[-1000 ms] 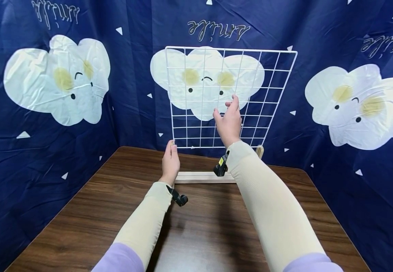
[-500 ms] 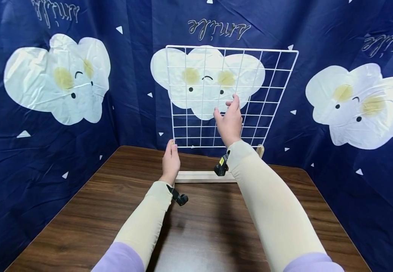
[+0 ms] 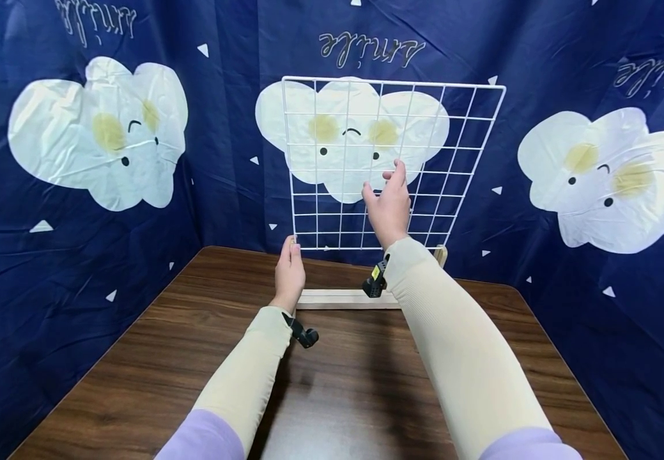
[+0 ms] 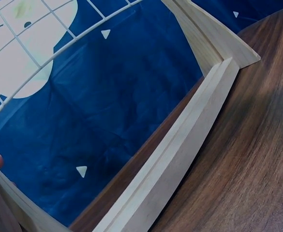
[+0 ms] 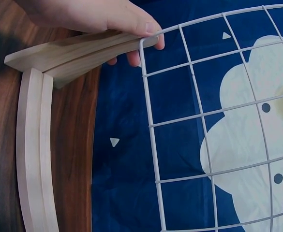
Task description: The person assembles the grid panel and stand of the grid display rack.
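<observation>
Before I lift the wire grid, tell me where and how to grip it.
Take the wire grid by its right outer wire, likely best coming from the right: it rises free above the wooden stand, with open squares beside it, whereas the left hand crowds the lower left corner.

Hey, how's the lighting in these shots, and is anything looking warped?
Head view: pale glare on the table at bottom centre, a soft dark shadow just left of the right arm; left wrist view: the wooden crossbar bows, likely lens distortion; right wrist view: the wire grid bends similarly, with a dark shadowy patch at upper left.
</observation>
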Tool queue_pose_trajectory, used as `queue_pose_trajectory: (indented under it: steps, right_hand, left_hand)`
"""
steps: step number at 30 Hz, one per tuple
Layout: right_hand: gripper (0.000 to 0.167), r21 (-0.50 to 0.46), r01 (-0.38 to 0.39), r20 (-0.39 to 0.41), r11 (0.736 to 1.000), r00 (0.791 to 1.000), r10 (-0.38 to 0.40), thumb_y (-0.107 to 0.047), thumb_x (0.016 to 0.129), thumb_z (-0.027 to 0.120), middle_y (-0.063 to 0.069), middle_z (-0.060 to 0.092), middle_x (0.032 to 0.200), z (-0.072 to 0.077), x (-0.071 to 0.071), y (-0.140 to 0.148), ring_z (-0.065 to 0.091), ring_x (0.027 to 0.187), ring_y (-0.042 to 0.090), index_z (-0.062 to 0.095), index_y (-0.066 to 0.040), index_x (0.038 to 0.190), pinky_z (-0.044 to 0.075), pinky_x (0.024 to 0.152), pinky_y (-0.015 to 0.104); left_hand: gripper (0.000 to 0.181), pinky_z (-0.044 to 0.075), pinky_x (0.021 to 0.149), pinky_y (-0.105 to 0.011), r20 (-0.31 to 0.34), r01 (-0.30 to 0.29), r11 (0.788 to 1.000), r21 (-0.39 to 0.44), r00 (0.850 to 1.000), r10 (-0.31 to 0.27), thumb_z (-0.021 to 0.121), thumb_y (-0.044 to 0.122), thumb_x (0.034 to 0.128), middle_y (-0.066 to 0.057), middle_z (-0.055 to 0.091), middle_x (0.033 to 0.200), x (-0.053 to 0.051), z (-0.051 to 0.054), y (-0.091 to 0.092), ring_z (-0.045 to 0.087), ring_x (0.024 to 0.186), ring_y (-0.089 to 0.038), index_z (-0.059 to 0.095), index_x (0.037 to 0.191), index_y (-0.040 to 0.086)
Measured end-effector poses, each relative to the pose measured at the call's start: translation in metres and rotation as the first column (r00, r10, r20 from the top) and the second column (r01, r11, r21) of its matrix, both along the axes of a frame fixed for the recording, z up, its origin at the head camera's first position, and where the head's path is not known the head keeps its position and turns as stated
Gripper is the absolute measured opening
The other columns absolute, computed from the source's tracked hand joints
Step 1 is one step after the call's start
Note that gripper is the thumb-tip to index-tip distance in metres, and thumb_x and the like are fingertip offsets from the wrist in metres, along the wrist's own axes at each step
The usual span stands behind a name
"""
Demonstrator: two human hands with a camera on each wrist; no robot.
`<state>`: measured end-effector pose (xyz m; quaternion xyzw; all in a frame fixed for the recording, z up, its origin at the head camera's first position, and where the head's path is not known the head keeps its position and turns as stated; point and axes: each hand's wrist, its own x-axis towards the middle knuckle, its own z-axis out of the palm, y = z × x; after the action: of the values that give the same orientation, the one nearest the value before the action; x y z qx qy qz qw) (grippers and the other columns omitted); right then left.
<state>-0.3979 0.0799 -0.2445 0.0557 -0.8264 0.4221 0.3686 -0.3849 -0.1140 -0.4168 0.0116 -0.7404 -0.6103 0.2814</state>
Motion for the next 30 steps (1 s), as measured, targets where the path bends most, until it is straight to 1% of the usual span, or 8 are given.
queue_pose_trajectory:
  steps: [13,20,23,30]
  right_hand:
    - [0.076,-0.001,0.002,0.008,1.0,1.0,-0.002,-0.035,0.094,0.07,0.004,0.058,0.133,-0.0003,0.0003,-0.0004,0.064,0.097,0.03,0.029,-0.012,0.153,0.051,0.083,0.045]
    - [0.077,-0.03,0.013,0.029,0.999,1.0,-0.012,-0.034,0.093,0.071,0.004,0.058,0.133,-0.0034,-0.0014,0.0016,0.063,0.102,0.03,0.028,-0.013,0.154,0.05,0.087,0.045]
    - [0.077,-0.036,0.014,0.029,0.999,0.999,-0.013,-0.034,0.093,0.071,0.004,0.058,0.132,-0.0051,-0.0015,0.0023,0.063,0.101,0.03,0.029,-0.012,0.154,0.05,0.088,0.045]
    - [0.078,-0.034,0.006,0.025,0.999,1.0,-0.005,-0.034,0.093,0.071,0.005,0.058,0.132,-0.0074,-0.0019,0.0026,0.063,0.098,0.03,0.028,-0.011,0.154,0.05,0.086,0.046]
  left_hand:
    - [0.043,0.035,0.114,-0.044,0.022,-0.003,1.0,-0.004,1.0,0.003,0.037,0.034,0.111,-0.009,0.052,0.15,0.0019,0.0014,0.0005,0.047,0.138,-0.026,0.047,0.15,0.018]
    - [0.041,0.036,0.113,-0.044,0.014,-0.01,1.0,0.0,1.0,0.01,0.038,0.031,0.1111,-0.01,0.054,0.148,0.0012,0.0025,0.0014,0.049,0.136,-0.028,0.049,0.148,0.017]
    - [0.041,0.036,0.114,-0.044,0.019,-0.017,1.0,-0.002,1.0,0.017,0.039,0.03,0.111,-0.01,0.054,0.148,0.0011,0.0023,0.0015,0.049,0.136,-0.027,0.049,0.148,0.016]
    - [0.043,0.035,0.114,-0.043,0.032,-0.015,1.0,-0.017,0.999,0.016,0.037,0.035,0.1109,-0.008,0.052,0.149,0.0015,0.0013,0.0008,0.047,0.137,-0.026,0.048,0.149,0.019]
